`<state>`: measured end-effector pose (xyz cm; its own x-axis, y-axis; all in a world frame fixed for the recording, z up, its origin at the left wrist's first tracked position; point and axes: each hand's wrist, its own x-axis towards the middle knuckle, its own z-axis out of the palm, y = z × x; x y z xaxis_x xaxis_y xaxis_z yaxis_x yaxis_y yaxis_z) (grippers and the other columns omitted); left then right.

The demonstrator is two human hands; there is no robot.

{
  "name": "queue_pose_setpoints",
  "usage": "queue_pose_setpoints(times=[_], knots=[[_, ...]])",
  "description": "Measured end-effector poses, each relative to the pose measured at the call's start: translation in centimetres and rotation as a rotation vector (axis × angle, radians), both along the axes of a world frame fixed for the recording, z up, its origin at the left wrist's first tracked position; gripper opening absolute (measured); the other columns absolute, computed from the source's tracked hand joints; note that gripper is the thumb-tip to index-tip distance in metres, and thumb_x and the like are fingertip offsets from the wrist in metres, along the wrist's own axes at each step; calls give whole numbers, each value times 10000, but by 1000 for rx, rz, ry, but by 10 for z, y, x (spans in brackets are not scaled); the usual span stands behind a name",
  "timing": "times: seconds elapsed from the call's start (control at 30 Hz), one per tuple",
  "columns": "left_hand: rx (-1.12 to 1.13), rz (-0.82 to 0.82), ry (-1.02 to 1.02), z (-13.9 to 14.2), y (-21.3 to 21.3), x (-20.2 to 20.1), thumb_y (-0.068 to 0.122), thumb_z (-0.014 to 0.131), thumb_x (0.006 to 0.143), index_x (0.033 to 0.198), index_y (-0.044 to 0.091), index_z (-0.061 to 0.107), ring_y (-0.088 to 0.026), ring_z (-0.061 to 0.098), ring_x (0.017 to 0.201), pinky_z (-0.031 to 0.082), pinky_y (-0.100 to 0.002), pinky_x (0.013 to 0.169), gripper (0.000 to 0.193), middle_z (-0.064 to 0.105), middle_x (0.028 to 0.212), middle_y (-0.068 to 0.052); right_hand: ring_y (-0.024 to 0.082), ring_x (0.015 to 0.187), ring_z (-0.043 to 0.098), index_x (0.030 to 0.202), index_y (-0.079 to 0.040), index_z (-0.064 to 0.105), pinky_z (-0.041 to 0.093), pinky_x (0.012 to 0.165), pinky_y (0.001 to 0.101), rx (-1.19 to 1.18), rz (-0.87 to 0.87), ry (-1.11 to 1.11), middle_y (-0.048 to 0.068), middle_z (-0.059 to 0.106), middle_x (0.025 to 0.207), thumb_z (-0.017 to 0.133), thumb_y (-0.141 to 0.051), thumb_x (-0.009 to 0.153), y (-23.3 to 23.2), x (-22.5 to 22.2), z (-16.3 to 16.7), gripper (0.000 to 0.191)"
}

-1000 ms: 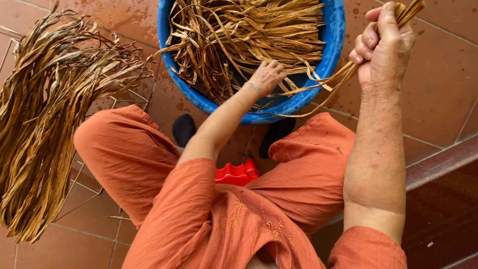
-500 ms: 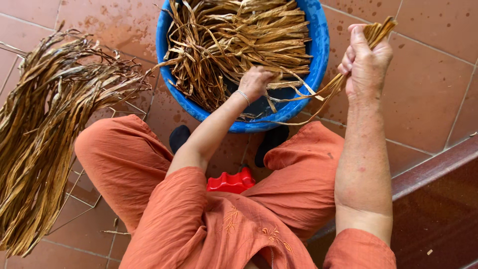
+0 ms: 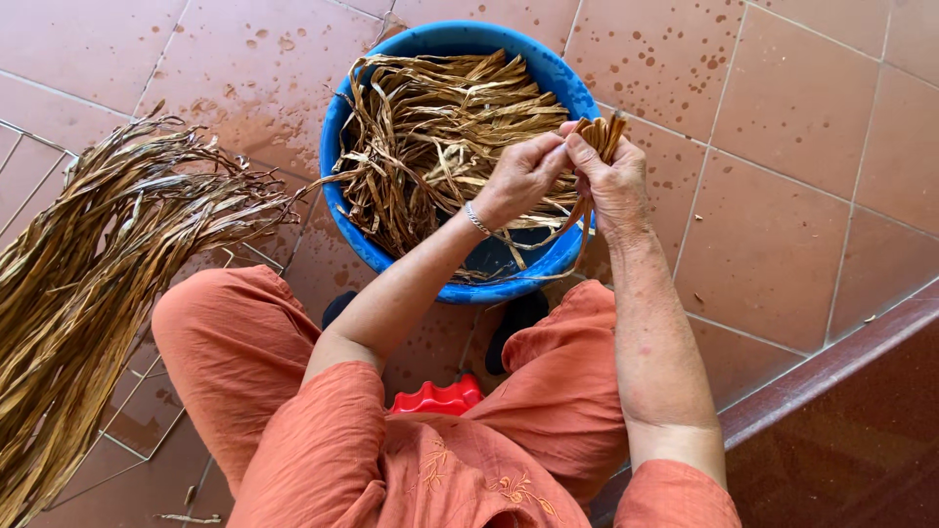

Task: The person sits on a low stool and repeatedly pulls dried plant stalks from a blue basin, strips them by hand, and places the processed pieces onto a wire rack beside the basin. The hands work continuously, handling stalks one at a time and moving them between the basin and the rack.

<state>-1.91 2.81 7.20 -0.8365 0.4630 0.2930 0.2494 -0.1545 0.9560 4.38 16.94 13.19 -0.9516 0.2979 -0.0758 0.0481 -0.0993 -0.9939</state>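
A blue plastic tub (image 3: 344,125) on the tiled floor holds a tangle of wet brown plant strips (image 3: 440,127). My right hand (image 3: 614,176) is closed around a small bundle of those strips (image 3: 599,134) above the tub's right rim. My left hand (image 3: 523,176) meets it from the left and pinches the same bundle with thumb and fingers. A thin bracelet sits on my left wrist. Loose ends of the bundle hang down over the tub's near rim.
A large pile of long brown strips (image 3: 88,284) lies on a wire rack (image 3: 147,430) at the left. I sit on a low red stool (image 3: 435,399), knees apart in orange trousers. A dark red step (image 3: 841,411) runs at the right.
My right hand has come down and left toward the tub with its bundle. My left hand has risen out of the tub and joined it on the strips.
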Motion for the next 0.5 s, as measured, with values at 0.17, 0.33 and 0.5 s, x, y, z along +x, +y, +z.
queue_pose_setpoints(times=[0.17, 0.33, 0.5], knots=[[-12, 5, 170, 14, 14, 3, 168, 531, 1043, 1142, 17, 641, -235, 701, 753, 572, -377, 690, 211, 702, 837, -113, 62, 798, 597, 1070, -33, 731, 510, 735, 225, -102, -14, 236, 28, 723, 1003, 650, -139, 1092, -11, -1, 7, 136], [-271, -22, 382, 6, 10, 9, 169, 542, 979, 942, 49, 611, -389, 684, 773, 529, -474, 683, 144, 686, 812, -175, 184, 793, 749, 925, -65, 647, 662, 757, 347, -225, -185, 226, 67, 720, 870, 555, -173, 1044, 0, 3, 17, 185], [-255, -90, 541, -12, -2, 33, 171, 530, 1019, 968, 69, 561, -343, 655, 783, 524, -468, 715, 119, 603, 782, -138, 146, 628, 434, 1019, -65, 575, 422, 555, 321, -484, -188, 267, 24, 492, 782, 528, -221, 1158, 42, 15, 13, 214]])
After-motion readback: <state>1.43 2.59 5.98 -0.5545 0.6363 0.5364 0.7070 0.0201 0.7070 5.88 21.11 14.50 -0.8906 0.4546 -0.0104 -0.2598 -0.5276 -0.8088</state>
